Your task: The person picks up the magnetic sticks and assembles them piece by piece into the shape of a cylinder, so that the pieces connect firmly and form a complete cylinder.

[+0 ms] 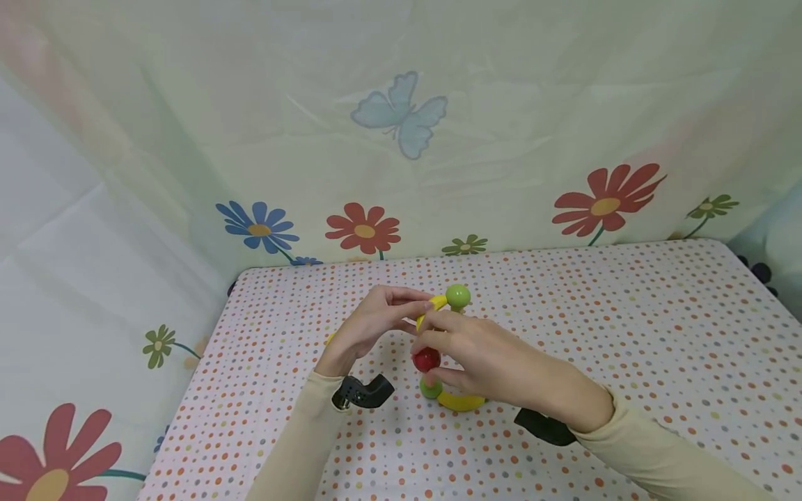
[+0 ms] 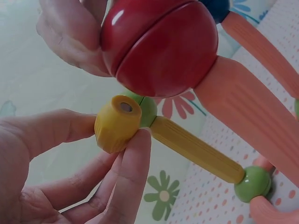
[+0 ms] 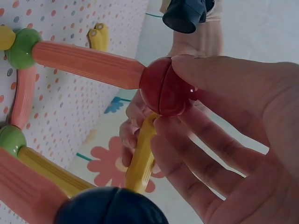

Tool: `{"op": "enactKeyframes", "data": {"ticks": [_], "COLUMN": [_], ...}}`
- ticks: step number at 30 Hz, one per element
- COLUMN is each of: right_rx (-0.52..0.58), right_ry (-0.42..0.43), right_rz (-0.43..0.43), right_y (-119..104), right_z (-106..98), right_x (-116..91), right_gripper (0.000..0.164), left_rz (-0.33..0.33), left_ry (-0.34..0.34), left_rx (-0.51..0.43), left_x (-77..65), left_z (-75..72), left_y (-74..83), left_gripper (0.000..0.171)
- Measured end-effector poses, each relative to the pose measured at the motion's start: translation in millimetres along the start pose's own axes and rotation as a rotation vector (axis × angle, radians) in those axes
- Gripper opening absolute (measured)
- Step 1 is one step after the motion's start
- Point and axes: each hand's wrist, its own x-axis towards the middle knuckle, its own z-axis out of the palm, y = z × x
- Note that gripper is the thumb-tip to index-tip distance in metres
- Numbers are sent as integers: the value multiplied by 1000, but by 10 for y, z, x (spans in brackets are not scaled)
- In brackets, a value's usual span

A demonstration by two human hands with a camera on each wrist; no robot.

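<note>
Between thumb and fingertips my left hand [image 1: 370, 323] pinches a short ridged yellow rod [image 3: 142, 156]; the left wrist view shows a round metal spot in its end. My right hand [image 1: 489, 351] holds a glossy red ball [image 2: 161, 49], thumb on one side. That ball tops an upright salmon rod [image 3: 88, 64] of a toy frame of rods and balls. The yellow rod's upper end comes right up beneath the red ball in the right wrist view. Low in the frame are a green ball [image 1: 430, 387] and a curved yellow rod [image 1: 460, 402].
Another green ball [image 1: 458, 296] stands just beyond the hands. A dark blue ball [image 3: 112, 210] belongs to the frame too. Loose yellow pieces [image 3: 99, 37] lie on the dotted tablecloth [image 1: 282, 431], by the left wrist. A flowered cloth [image 1: 501, 139] hangs behind the table.
</note>
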Motion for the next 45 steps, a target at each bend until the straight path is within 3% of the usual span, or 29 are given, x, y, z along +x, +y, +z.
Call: {"op": "enactKeyframes", "data": {"ticks": [16,22,26,30,35,37,40,43,45], "right_rx": [-23,36,110,157,157,176,218,324,405], "right_ry": [53,61,138,270,398,365,239,90,27], "right_rz": [-13,50,108,172,317,394,464,472,464], "right_y": [47,39,109,313,742,903,1084,1192,1223], "right_z": [25,-118,-327,-474,-377,-254,-29,197,336], "right_x": [83,53,-33,-171,-395,-473,-550,-567,-546], "right_gripper": [28,21,16,17,15,13,15,26,36], "left_rz": [25,18,4,6,-30,-41,-46,-30,-34], "left_ry": [-2,-8,-1,46,95,61,-9,-46,-35], "left_rx": [13,11,12,75,247,348,481,541,537], "left_x": [-33,-42,-53,-115,-296,-365,-429,-437,-433], "left_z": [-53,-45,-29,-7,39,66,145,254,328], "left_y": [-10,-9,-12,-82,-314,-425,-551,-632,-666], "left_gripper": [32,32,33,35,32,36,50,63,60]}}
